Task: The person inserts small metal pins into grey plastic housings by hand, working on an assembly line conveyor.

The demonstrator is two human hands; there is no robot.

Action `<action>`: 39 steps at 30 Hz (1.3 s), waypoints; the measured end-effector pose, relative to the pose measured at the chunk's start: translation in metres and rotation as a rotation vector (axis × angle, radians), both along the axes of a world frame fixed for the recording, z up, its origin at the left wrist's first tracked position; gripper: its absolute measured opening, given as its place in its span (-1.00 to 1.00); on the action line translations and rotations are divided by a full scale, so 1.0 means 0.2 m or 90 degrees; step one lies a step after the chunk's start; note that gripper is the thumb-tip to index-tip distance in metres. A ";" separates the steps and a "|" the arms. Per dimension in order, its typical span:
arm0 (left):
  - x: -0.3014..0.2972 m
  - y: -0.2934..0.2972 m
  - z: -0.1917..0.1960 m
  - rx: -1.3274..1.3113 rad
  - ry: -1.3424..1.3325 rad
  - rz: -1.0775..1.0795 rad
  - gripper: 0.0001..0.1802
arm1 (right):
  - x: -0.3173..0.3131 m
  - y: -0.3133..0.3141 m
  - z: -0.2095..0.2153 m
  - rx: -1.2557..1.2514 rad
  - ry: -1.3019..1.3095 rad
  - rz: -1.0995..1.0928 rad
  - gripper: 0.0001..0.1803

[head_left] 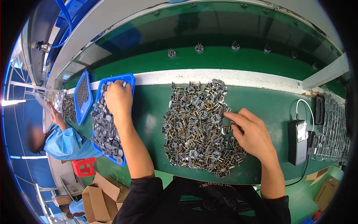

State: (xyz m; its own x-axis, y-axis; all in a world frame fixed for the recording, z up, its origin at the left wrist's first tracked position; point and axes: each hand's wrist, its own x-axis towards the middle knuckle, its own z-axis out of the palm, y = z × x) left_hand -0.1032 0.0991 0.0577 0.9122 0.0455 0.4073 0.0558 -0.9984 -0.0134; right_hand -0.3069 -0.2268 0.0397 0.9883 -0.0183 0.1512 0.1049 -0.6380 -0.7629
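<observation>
A: Green belt (156, 112), big heap of small metal parts (197, 128) at frame centre — round grey caps with brass-coloured pins sticking out, all tangled.

B: Hands?

A: Right hand (250, 134) sits at the heap's right edge, fingers curled and pinching among the parts; closed on something small, though I can't tell which piece. Left hand (118, 99) is over the top end of the blue tray (128, 79), centre-left of frame, fingers bent down onto the parts there. Can't tell if it's holding one or just touching.

B: How far along?

A: My read — roughly midway. Tray is packed with parts in rows along most of its length, but the loose heap on the belt is large, so plenty left to move.

B: Anything else?

A: Second blue tray (82, 96) further left, also filled. Co-worker in a blue smock (67, 143) at the left edge. Dark boxy device with a white cable (298, 142) at right. Cardboard boxes (102, 196) lower left.
</observation>
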 end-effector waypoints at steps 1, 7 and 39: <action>-0.02 0.00 0.04 -0.069 0.076 0.053 -0.68 | 0.00 0.00 -0.01 0.003 -0.026 0.005 -0.79; -0.02 0.07 0.08 -0.180 0.125 0.040 -0.64 | 0.01 0.00 -0.02 0.078 -0.085 -0.017 -0.80; -0.61 -0.74 0.07 -0.733 0.562 -0.619 -0.52 | 0.01 0.06 0.02 0.092 -0.339 -0.071 -0.80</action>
State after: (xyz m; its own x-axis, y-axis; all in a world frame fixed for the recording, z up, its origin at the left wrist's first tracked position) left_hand -0.2243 -0.0494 0.0716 0.6916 -0.7217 -0.0284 -0.1493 -0.1814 0.9720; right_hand -0.3042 -0.2157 0.0433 0.7674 -0.1760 0.6165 0.4368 -0.5604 -0.7037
